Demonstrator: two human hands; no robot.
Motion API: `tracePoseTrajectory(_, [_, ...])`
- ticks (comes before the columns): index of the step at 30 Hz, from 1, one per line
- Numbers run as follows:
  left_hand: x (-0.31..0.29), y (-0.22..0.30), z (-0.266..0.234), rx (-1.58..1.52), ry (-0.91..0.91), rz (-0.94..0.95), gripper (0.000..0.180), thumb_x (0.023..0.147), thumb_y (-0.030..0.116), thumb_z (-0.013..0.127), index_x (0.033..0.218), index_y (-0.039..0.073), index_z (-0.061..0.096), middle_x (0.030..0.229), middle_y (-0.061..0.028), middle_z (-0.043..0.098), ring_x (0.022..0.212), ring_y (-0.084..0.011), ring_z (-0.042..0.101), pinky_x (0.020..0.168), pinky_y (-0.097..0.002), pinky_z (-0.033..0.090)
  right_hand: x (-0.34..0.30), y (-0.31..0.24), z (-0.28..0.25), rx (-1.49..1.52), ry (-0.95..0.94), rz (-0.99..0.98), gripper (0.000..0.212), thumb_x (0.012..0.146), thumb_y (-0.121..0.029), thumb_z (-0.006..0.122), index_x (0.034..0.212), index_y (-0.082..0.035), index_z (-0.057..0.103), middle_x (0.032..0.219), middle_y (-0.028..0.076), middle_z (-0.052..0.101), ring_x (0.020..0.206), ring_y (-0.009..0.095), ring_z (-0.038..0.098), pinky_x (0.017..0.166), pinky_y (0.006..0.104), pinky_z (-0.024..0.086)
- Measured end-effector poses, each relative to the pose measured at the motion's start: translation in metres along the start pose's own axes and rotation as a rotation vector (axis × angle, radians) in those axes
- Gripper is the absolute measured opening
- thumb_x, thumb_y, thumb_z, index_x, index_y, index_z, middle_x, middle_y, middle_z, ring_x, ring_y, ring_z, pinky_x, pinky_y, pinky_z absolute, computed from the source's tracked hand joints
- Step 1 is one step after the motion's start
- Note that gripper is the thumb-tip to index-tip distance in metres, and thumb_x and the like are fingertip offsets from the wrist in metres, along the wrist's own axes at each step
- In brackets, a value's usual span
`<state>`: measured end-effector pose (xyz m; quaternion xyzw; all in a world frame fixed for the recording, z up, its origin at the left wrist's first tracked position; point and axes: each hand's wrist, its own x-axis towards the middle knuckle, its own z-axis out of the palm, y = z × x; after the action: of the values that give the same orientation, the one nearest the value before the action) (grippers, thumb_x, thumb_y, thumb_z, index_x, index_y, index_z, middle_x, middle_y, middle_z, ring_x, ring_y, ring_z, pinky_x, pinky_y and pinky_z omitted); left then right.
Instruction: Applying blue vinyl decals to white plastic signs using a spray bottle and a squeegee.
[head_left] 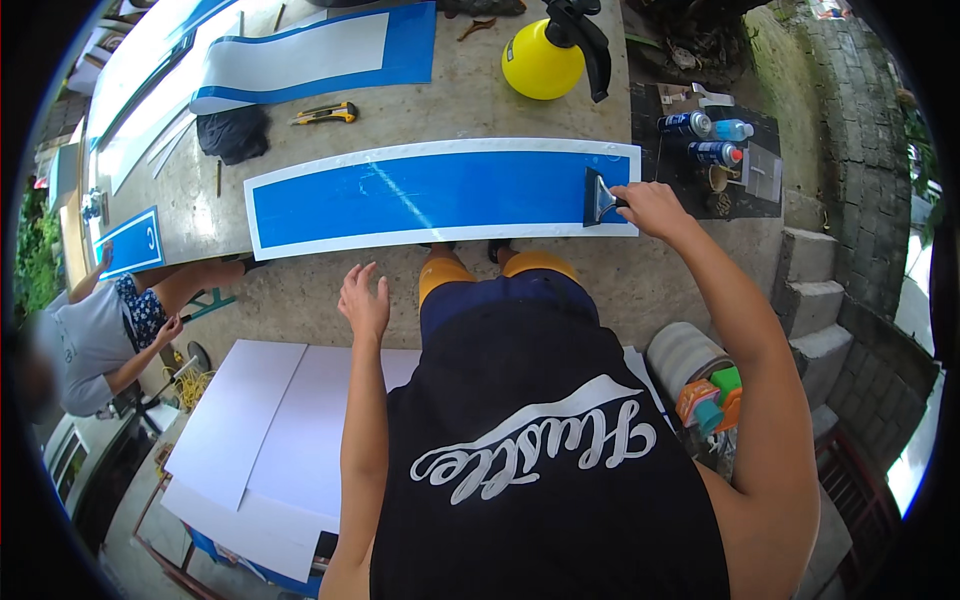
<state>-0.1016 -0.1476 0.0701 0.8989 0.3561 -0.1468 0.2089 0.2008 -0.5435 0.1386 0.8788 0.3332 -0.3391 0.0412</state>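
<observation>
A long blue panel with a white border (480, 195) lies along the near edge of the table. My right hand (648, 207) is closed round the handle of a squeegee (597, 198), whose dark blade rests on the panel's right end. Small wet-looking spots show on the blue surface near that end, and a pale streak of light crosses it left of the middle. My left hand (364, 300) hangs in the air below the panel's near edge, fingers apart, holding nothing.
On the table stand a yellow spray bottle (541, 62), a utility knife (325, 114), a dark cloth (233, 134) and a curled blue-and-white sheet (310, 60). Spray cans (686, 124) stand at right. A seated person (95, 340) touches a small blue panel (130, 245) at left. White boards (250, 430) lie behind me.
</observation>
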Motion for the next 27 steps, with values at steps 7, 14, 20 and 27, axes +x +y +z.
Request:
tracePoseTrajectory(7, [-0.014,0.002,0.003,0.023,0.000,-0.042,0.034,0.085,0.028,0.061,0.119,0.020,0.059,0.131,-0.0092,0.046,0.124,-0.0288,0.041,0.103,-0.0486,0.025,-0.008,0.011,-0.009,0.046,-0.005,0.043,0.035,0.083,-0.025,0.063,0.116,-0.012,0.060,0.096,0.013,0.066,0.095,0.030,0.062,0.080,0.0420,0.049])
tracePoseTrajectory(14, [-0.033,0.008,0.006,0.028,-0.031,-0.090,0.033,0.085,0.028,0.061,0.117,0.020,0.060,0.131,-0.0094,0.047,0.123,-0.0289,0.041,0.102,-0.0486,0.026,0.059,-0.050,-0.022,0.058,0.064,-0.130,0.032,0.083,-0.024,0.063,0.112,-0.011,0.063,0.098,0.013,0.067,0.096,0.030,0.062,0.082,0.0421,0.049])
tracePoseTrajectory(20, [-0.043,-0.001,0.011,0.006,0.000,-0.122,0.033,0.084,0.029,0.061,0.116,0.021,0.061,0.131,-0.0091,0.047,0.122,-0.0280,0.042,0.101,-0.0491,0.027,0.038,-0.004,-0.011,0.037,0.020,-0.027,0.036,0.081,-0.024,0.064,0.115,-0.014,0.063,0.100,0.014,0.067,0.095,0.031,0.063,0.085,0.0416,0.049])
tracePoseTrajectory(27, [-0.047,0.001,0.020,0.022,-0.040,-0.147,0.033,0.084,0.031,0.061,0.116,0.021,0.061,0.130,-0.0083,0.048,0.123,-0.0277,0.043,0.101,-0.0489,0.028,-0.003,0.061,-0.004,0.052,-0.038,0.119,0.037,0.082,-0.026,0.065,0.117,-0.015,0.062,0.101,0.015,0.066,0.096,0.031,0.063,0.084,0.0420,0.049])
